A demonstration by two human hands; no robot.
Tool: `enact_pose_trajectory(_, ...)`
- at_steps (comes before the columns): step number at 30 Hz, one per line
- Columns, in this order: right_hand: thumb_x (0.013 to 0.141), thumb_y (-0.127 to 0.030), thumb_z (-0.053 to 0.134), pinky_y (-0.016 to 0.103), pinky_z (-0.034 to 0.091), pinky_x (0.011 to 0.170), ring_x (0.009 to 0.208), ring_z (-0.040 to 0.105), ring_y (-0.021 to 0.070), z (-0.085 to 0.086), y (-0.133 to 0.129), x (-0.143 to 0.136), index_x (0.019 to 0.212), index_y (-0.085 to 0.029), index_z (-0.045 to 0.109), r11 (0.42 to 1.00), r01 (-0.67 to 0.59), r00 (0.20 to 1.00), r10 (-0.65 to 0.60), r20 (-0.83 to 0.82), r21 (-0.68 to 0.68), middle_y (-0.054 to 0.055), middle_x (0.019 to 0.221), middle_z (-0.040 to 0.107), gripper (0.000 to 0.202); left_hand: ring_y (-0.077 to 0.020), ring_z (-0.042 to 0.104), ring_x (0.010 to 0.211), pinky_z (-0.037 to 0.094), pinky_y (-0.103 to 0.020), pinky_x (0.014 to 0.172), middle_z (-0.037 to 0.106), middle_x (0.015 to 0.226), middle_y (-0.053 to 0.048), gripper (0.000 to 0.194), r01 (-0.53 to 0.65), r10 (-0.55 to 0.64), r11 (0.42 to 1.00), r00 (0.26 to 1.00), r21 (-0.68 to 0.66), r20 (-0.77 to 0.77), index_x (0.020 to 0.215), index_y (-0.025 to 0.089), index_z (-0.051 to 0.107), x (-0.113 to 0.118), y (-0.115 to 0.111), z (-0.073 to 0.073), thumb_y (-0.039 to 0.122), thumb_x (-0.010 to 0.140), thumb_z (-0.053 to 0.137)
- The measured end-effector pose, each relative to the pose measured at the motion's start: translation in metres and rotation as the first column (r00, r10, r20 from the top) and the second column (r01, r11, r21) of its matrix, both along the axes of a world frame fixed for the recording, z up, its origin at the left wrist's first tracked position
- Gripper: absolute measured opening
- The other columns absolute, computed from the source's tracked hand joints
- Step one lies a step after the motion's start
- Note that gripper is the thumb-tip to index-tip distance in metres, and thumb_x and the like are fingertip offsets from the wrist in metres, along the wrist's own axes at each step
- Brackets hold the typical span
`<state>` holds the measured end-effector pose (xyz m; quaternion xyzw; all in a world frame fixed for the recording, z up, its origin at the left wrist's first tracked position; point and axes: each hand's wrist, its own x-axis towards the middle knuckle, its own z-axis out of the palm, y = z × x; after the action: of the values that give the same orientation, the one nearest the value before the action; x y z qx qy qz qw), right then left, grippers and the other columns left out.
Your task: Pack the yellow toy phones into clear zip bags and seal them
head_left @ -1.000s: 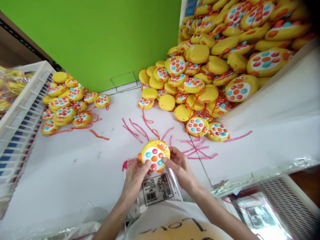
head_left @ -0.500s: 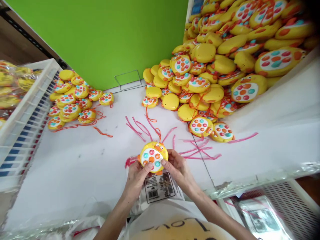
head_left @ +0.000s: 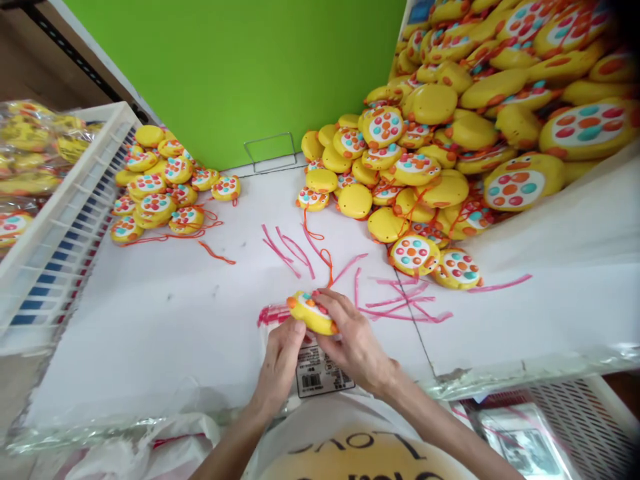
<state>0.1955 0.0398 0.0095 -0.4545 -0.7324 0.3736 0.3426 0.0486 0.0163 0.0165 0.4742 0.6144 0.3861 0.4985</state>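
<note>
A yellow duck-shaped pop toy (head_left: 314, 316) with coloured buttons and an orange cord is tilted on its edge between my hands. My right hand (head_left: 353, 337) is closed around its right side, fingers over the button face. Close below its left edge, my left hand (head_left: 283, 357) has its thumb bent in and its fingers curled; what they pinch is hidden. Under both hands lies a clear plastic bag (head_left: 274, 315) with a red strip along its top. Its printed barcode label (head_left: 320, 381) shows between my wrists.
Loose duck toys (head_left: 355, 200) are heaped at the right, and a smaller pile (head_left: 153, 207) sits at the left. Pink strips (head_left: 400, 303) are scattered over the white tabletop (head_left: 150, 333). A white basket (head_left: 60, 220) of bagged toys stands far left; a green panel (head_left: 230, 73) closes the back.
The duck toy has turned from facing me flat to standing tilted on edge. My right hand has shifted over its face, while my left hand has slid down to its lower edge.
</note>
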Motion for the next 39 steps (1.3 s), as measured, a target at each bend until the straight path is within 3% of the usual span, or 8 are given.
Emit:
enact_pose_trajectory(3,0.083,-0.02,0.057,0.033,0.046,0.09,0.107,0.053,0.0199,-0.007,0.005,0.003,0.123,-0.023,0.047,0.978,0.09,0.968,-0.13,-0.216,-0.186,0.007,0.119,0.054,0.041,-0.0194,0.058,0.087,0.048,-0.033,0.079,0.063,0.089,-0.006,0.019,0.246,-0.189,0.956,0.935,0.163,-0.301,0.085,0.017,0.061,-0.003,-0.009,-0.016,0.03,0.089,0.048)
enact_pose_trajectory(7,0.082,-0.032,0.061,0.027,0.048,0.076,0.089,0.057,0.0174,-0.012,0.013,0.008,0.116,-0.019,0.052,0.889,0.072,0.846,-0.295,-0.444,-0.453,0.004,0.102,0.061,0.037,-0.027,0.052,0.105,0.046,-0.044,0.089,0.058,0.113,-0.015,0.024,0.463,-0.113,0.822,0.703,0.331,-0.702,0.108,0.013,0.057,0.002,-0.02,-0.052,0.019,0.085,0.052)
enact_pose_trajectory(11,0.078,-0.034,0.066,0.027,0.048,0.078,0.086,0.058,0.0169,-0.016,0.013,0.014,0.109,-0.018,0.055,0.846,0.029,0.757,-0.367,-0.541,-0.533,0.003,0.096,0.063,0.036,-0.0253,0.054,0.095,0.048,-0.042,0.081,0.061,0.103,-0.014,0.028,0.523,-0.047,0.783,0.59,0.337,-0.806,0.114,0.011,0.054,0.009,-0.021,-0.067,0.014,0.087,0.049)
enact_pose_trajectory(17,0.078,-0.03,0.067,0.025,0.05,0.074,0.09,0.057,0.0157,-0.024,-0.004,0.023,0.113,-0.023,0.053,0.892,0.216,0.873,-0.358,-0.33,-0.397,0.003,0.108,0.061,0.039,-0.0233,0.054,0.086,0.046,-0.042,0.077,0.061,0.089,-0.007,0.009,0.529,-0.104,0.784,0.626,0.323,-0.773,0.089,0.017,0.058,0.008,-0.015,-0.063,0.014,0.086,0.05)
enact_pose_trajectory(24,0.086,-0.021,0.058,0.024,0.051,0.072,0.094,0.059,0.0149,-0.019,-0.021,0.026,0.119,-0.024,0.049,0.963,0.187,0.963,-0.218,-0.157,-0.194,0.004,0.113,0.06,0.034,-0.0215,0.05,0.116,0.044,-0.039,0.097,0.053,0.126,-0.009,0.047,0.253,-0.027,0.891,0.858,0.377,-0.513,0.127,0.022,0.041,0.0,-0.002,-0.029,0.021,0.084,0.059)
enact_pose_trajectory(29,0.089,-0.024,0.055,0.03,0.051,0.08,0.096,0.059,0.0174,-0.016,-0.026,0.023,0.119,-0.025,0.049,0.987,0.11,0.982,-0.127,-0.142,-0.121,0.006,0.111,0.06,0.03,-0.0203,0.057,0.11,0.049,-0.034,0.092,0.06,0.116,-0.006,0.035,0.393,-0.201,0.854,0.853,0.34,-0.482,0.118,0.025,0.05,-0.003,0.004,-0.013,0.018,0.085,0.057)
enact_pose_trajectory(36,0.091,-0.026,0.051,0.031,0.049,0.075,0.087,0.059,0.0187,-0.011,-0.024,0.023,0.11,-0.022,0.052,0.995,0.046,0.996,-0.052,-0.067,-0.087,0.007,0.101,0.061,0.019,-0.0187,0.061,0.1,0.051,-0.032,0.086,0.063,0.107,-0.006,0.024,0.384,-0.206,0.864,0.859,0.325,-0.469,0.11,0.023,0.053,0.001,0.0,-0.017,0.019,0.086,0.054)
enact_pose_trajectory(39,0.09,-0.028,0.053,0.03,0.049,0.068,0.08,0.058,0.0176,-0.012,-0.016,0.024,0.108,-0.02,0.053,0.983,0.112,0.99,-0.122,-0.063,-0.145,0.006,0.095,0.061,0.02,-0.0198,0.058,0.106,0.049,-0.034,0.089,0.059,0.115,-0.007,0.035,0.271,-0.104,0.913,0.878,0.305,-0.467,0.118,0.022,0.047,-0.001,-0.002,-0.016,0.022,0.085,0.058)
